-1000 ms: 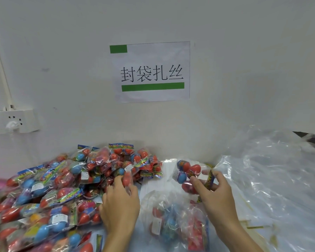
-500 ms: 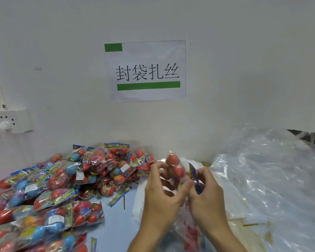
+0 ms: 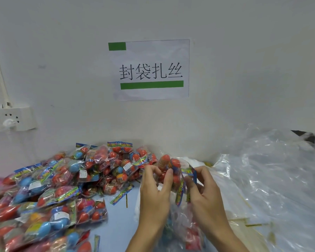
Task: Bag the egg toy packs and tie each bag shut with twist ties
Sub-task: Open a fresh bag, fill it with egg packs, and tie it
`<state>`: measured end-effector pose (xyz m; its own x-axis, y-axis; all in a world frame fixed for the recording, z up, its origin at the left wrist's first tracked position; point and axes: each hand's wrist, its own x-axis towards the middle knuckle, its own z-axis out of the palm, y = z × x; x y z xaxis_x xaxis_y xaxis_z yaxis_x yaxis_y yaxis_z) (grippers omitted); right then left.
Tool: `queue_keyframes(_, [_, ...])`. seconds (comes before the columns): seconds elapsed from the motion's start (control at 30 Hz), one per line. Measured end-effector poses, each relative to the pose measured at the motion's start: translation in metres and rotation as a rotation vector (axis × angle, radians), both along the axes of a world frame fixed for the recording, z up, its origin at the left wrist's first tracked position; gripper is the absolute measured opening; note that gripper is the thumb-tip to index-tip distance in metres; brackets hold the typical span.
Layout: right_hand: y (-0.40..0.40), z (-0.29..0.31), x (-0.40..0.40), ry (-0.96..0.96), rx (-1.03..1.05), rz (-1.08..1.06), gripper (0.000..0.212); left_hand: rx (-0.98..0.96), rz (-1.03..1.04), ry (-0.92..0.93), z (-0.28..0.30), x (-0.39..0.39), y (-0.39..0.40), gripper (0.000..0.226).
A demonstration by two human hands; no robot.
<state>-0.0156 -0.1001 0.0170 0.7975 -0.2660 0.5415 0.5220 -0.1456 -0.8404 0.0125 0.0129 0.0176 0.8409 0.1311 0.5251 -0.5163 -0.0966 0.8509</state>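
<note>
Both my hands, left (image 3: 155,195) and right (image 3: 205,197), grip one pack (image 3: 169,170) at lower centre; I should lower it squarely into the bag (image 3: 180,220).

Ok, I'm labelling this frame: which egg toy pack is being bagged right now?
Look below the wall sign, right of the pile of egg toy packs. It's the egg toy pack with red eggs, the only one lifted, gripped between left hand and right hand.

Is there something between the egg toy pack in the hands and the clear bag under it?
Nothing visible blocks it. Both the left hand and the right hand hold the egg toy pack directly above the clear bag, which already contains packs. The bag's mouth is hidden behind the hands.
</note>
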Motion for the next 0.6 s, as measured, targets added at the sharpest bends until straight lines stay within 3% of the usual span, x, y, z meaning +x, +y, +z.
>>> queue_keyframes(0.1, [0.004, -0.001, -0.001, 0.051, 0.042, 0.074, 0.025, -0.035, 0.049, 0.015, 0.0, 0.0, 0.0, 0.037])
queue_keyframes(0.27, [0.009, -0.003, 0.0, 0.147, 0.241, 0.199, 0.012, 0.072, 0.259, -0.073, -0.002, 0.0, -0.001, 0.029])
queue_keyframes(0.37, [0.01, -0.002, -0.001, 0.208, 0.389, 0.316, 0.03, 0.143, 0.258, -0.09, -0.003, -0.001, -0.002, 0.03])
queue_keyframes(0.43, [0.009, 0.0, 0.0, 0.21, 0.372, 0.224, 0.038, 0.166, 0.22, -0.1, -0.002, -0.003, -0.004, 0.029])
queue_keyframes(0.6, [0.002, 0.002, 0.004, 0.158, 0.281, -0.047, 0.006, 0.148, 0.053, -0.072, 0.0, -0.008, -0.01, 0.02])
